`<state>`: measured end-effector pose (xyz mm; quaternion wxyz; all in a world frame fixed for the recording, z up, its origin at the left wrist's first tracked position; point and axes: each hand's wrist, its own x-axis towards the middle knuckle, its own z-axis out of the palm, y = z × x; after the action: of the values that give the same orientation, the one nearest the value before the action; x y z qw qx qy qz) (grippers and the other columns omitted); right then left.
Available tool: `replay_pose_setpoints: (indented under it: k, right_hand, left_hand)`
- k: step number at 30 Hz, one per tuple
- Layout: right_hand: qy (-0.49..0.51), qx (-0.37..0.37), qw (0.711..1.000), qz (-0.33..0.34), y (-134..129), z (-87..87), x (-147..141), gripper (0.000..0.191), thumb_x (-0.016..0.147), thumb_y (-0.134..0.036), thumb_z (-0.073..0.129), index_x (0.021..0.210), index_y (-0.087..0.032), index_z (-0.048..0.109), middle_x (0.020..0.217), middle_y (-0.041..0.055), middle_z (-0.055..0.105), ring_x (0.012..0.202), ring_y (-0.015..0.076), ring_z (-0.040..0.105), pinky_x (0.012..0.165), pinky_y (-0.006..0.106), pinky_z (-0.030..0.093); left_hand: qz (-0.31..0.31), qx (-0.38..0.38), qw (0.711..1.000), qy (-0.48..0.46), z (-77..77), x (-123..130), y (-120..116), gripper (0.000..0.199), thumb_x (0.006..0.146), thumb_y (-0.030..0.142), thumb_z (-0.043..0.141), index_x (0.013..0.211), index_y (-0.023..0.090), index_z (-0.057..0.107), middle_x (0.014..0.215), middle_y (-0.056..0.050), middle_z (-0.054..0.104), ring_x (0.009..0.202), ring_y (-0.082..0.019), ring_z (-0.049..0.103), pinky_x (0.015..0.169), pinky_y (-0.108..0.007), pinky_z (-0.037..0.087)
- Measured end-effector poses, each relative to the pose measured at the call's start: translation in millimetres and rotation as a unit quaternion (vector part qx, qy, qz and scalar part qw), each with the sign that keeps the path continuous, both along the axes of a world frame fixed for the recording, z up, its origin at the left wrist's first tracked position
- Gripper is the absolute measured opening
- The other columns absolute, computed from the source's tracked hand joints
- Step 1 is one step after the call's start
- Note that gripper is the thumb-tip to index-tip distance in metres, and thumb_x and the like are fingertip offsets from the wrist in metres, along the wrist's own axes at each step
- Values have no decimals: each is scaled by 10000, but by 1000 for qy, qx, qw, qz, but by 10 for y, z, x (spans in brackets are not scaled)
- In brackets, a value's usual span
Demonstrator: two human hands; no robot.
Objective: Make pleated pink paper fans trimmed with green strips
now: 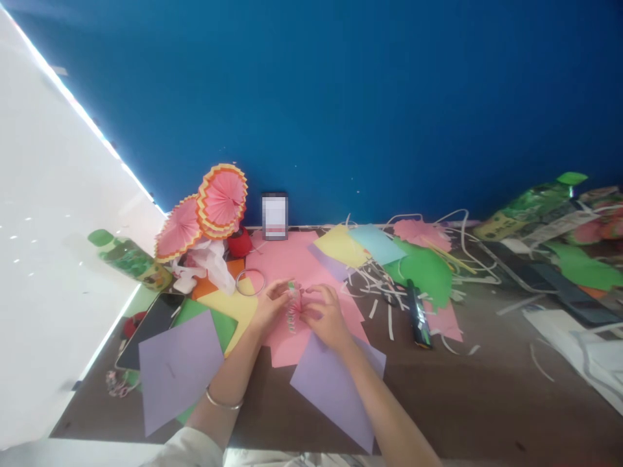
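Observation:
A small pleated paper piece (294, 310), pink with a green and white edge, is held between my two hands above pink sheets (287, 353). My left hand (271, 303) pinches its left side. My right hand (327, 318) has its fingers closed on the right side, close to the pleats. Part of the folded paper is hidden by my fingers. A purple sheet (335, 383) lies under my right forearm, and another purple sheet (180, 363) rests left of my left forearm.
Two pleated paper fans (222, 201) stand at the back left beside a green-capped bottle (131, 259). A phone (275, 217) leans against the blue wall. White paper strips (379, 279), green paper (423, 272) and a dark box cutter-like object (418, 314) lie to the right.

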<state>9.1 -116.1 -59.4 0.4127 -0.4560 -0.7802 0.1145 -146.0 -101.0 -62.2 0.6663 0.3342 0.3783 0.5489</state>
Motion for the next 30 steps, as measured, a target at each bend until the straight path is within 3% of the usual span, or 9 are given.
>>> replay_pose_setpoints:
  k: [9,15,18,21,24,27,30]
  right_hand:
    - [-22,1,999,37,3,37,57,62,707,-204,653,649,-227,652,852,48,529,909,216,468,795,398,421]
    - [-21,0,999,24,7,10,75,118,709,-244,663,597,-215,640,755,36,517,832,202,485,757,384,422]
    - [12,2,999,30,-14,70,70,95,740,-266,639,660,-216,649,763,40,542,820,199,503,747,383,439]
    - [67,-1,994,87,-41,175,57,81,789,-269,587,797,-216,647,856,57,588,866,190,534,755,364,469]
    - [91,0,987,136,-63,242,41,79,819,-228,546,842,-212,620,953,67,614,934,182,551,784,354,481]
    - [70,19,985,158,-88,241,32,113,832,-160,515,899,-209,592,941,56,641,931,174,568,804,362,481]
    - [29,67,982,173,-126,227,26,196,827,-109,511,987,-206,571,922,49,658,898,175,572,800,373,477]
  left_hand:
    - [-28,20,999,42,50,-2,-9,280,614,195,733,883,164,658,874,-72,684,799,-178,630,739,-288,468]
    - [-29,27,997,61,34,-12,-11,300,616,190,731,900,147,645,909,-92,676,839,-187,621,763,-293,454]
    - [22,12,999,27,18,3,13,328,613,180,730,920,167,615,849,-44,665,792,-151,618,725,-249,446]
    - [85,-30,995,-51,8,24,38,331,615,185,724,913,198,580,788,12,642,676,-91,594,637,-195,427]
    - [52,-60,992,-96,27,45,29,318,593,182,731,871,171,576,726,15,616,618,-85,575,602,-193,426]
    - [5,-82,992,-92,72,60,-1,290,566,202,746,794,139,577,644,20,580,560,-87,552,553,-197,422]
    - [-4,-96,993,-65,105,63,-13,273,582,280,741,736,131,572,559,41,522,474,-62,485,480,-182,377]
